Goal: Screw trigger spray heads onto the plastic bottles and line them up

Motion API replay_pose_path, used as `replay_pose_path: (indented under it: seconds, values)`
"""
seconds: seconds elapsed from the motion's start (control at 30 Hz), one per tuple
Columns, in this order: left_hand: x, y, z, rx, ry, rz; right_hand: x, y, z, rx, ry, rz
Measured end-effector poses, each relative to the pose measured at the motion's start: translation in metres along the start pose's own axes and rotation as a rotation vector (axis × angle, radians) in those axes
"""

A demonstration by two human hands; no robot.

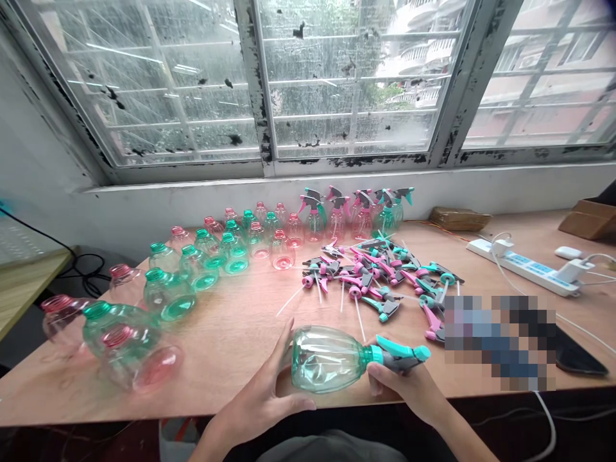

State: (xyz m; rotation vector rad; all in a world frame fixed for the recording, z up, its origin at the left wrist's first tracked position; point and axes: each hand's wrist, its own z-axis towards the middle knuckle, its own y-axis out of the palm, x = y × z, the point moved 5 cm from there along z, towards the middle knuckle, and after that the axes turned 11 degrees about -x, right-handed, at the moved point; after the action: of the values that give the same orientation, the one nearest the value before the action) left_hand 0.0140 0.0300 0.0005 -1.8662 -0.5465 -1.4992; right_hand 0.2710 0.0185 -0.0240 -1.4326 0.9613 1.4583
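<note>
Over the near edge of the pale wooden worktop (216, 346), a clear green plastic spray bottle (327, 359) is held sideways at its neck by the curled right hand (416, 388); its base is flanked by the wide-open left hand (262, 391), contact unclear. It could be dropped if that one-sided grip were loosened. No brand or lettering can be read.

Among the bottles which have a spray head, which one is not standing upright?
The green bottle in the right hand, its base towards the left hand. It is held sideways; the others stand upright near the wall.
</note>
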Motion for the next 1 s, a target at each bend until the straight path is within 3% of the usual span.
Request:
replay_pose_path:
  seconds: [0.1, 0.3, 0.57, 1.0]
  values:
    - [0.0001, 0.0014, 0.0007, -0.005, 0.030, -0.087, 0.0008, 0.0007, 0.0013, -0.005, -0.007, 0.028]
    - [-0.0021, -0.0006, 0.0021, -0.009, 0.113, -0.039, 0.0041, 0.0006, 0.0014, -0.020, -0.025, 0.098]
    - [0.0011, 0.0012, 0.0027, -0.010, 0.113, -0.160, 0.0073, 0.0074, -0.0012, -0.026, 0.063, 0.160]
    - [-0.0033, -0.0036, 0.0005, 0.033, 0.082, 0.087, 0.0062, 0.0059, 0.0000, -0.038, 0.027, 0.169]
